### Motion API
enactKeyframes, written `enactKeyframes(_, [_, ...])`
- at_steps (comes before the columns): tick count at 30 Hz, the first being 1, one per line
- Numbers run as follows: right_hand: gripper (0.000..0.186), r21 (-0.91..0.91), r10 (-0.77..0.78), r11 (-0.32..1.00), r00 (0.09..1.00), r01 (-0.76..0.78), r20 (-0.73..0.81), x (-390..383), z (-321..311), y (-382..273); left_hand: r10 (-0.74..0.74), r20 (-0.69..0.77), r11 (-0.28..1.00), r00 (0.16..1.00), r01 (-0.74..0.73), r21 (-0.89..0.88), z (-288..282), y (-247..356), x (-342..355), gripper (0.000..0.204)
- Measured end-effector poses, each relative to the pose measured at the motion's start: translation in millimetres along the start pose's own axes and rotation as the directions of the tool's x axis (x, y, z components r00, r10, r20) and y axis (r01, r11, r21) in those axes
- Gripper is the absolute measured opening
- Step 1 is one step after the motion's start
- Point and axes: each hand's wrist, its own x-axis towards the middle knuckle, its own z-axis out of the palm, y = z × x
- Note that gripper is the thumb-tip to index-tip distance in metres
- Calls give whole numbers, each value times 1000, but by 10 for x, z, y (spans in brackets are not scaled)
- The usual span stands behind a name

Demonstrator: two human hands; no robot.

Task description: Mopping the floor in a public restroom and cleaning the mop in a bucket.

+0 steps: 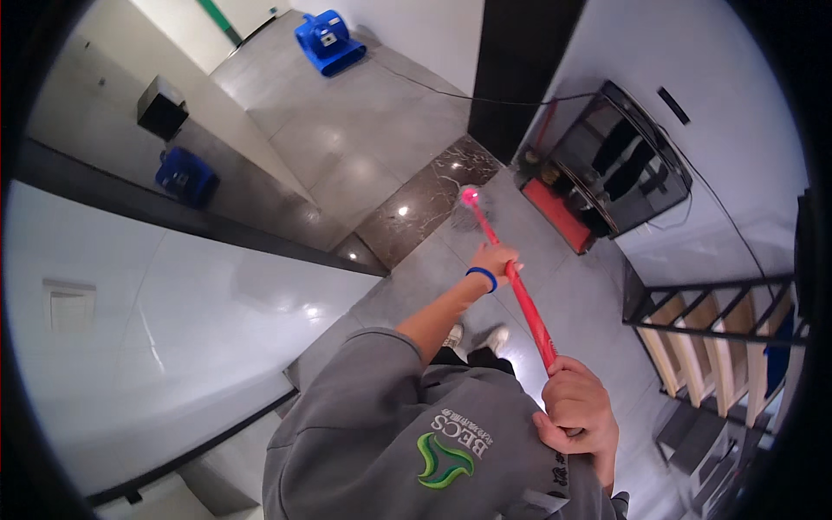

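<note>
Work with the mop (530, 314) looks to be under way: its head (464, 213) appears to be down on the grey tile floor (433, 270), slightly above the centre of the frame, right by the near edge of the dark marbled threshold strip (407, 208). How much floor is done and how much is left cannot be told. The tiles and the strip both carry bright glints, but these may be lamp reflections, and no clear border parts wiped floor from unwiped.

The mop runs on a slant from that spot toward the lower right of the frame. Its pole is red, straight and slim, with a glossy sheen. At the bottom sits a rounded, vivid pink joint; around it spreads a thin, greyish fringe that blends into the tiles, so its outline is hard to make out.

The left grip (495, 258), below a blue wristband (482, 277), is wrapped around the pole partway along, near the centre of the frame. The right grip (575, 406) is clenched around its upper end, at the lower right. A blue air blower (330, 45) stands on the floor at the upper left.
</note>
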Motion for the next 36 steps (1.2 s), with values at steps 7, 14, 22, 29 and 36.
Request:
enactKeyframes(7, [38,70,-94,994,959,78,266,587,-362,504,-72,-79,997,994,71,-19,-57,-286,360,22])
enactKeyframes(14, [30,349,-68,935,936,-61,345,1252,-1045,1573,-424,-28,891,905,422,166,-157,-803,287,26])
enactKeyframes(22, [26,579,45,788,957,-210,286,2027,-1862,2631,-648,-141,717,748,662,217,-375,-876,1118,30])
enactKeyframes(29, [28,451,173,868,978,-207,117,2447,-2669,2780,-549,-235,795,802,588,149,-76,-884,2575,28])
enactKeyframes(36, [27,190,34,980,990,-60,136,2895,-2605,2879,-457,-112,888,882,459,-13,99,-1079,3813,28])
